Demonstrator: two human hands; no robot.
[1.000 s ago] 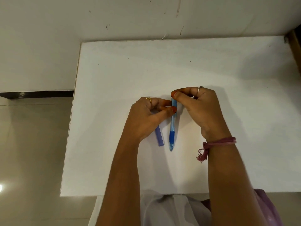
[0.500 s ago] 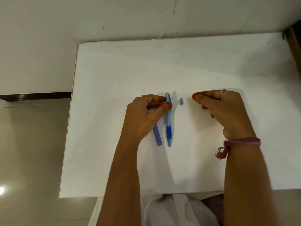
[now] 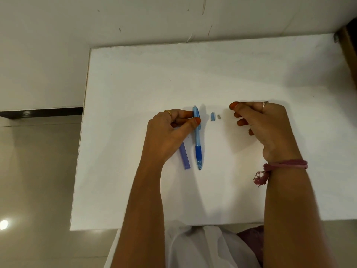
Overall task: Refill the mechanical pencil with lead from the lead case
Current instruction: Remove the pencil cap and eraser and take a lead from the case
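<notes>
A blue mechanical pencil lies on the white table, tip toward me. My left hand pinches its upper barrel between thumb and forefinger. A purple lead case lies just left of the pencil, its top end hidden under my left hand. The small blue pencil cap and a tiny grey eraser piece rest on the table to the right of the pencil. My right hand hovers to the right of these, fingers loosely curled and holding nothing.
The table's left edge drops to a tiled floor. A white wall stands behind the table's far edge. A dark wooden frame shows at the upper right corner.
My right hand pulled the cap off the pencil's top, set it down, then set the small grey piece beside it and drew away to the right. My left hand kept holding the pencil.
</notes>
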